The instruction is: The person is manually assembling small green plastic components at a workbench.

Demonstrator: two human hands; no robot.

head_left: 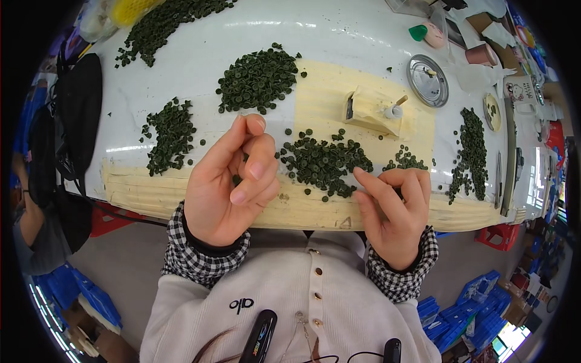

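- Left hand [233, 175]: fingers curled around a few green pieces [236, 179].
- Right hand [393, 209]: thumb and forefinger parted (from afar, I cannot tell what the palm holds).
- Main heap [324, 162], likewise green: between both hands, beside the right fingertips.

I see the left hand [233, 184] palm up, fingers curled, with a couple of small dark-green pieces [236, 179] showing among them. The right hand [358, 184] is beside the middle heap [321, 162] — thumb and forefinger parted, though I can't tell whether the forefinger touches a piece. Beyond, I have a taller heap [257, 81], a side heap [171, 136] to its left, and a long strip of pieces [471, 154] toward the right of the white table [206, 45]. A tape-covered block [369, 115] stands near a round metal dish [428, 85].
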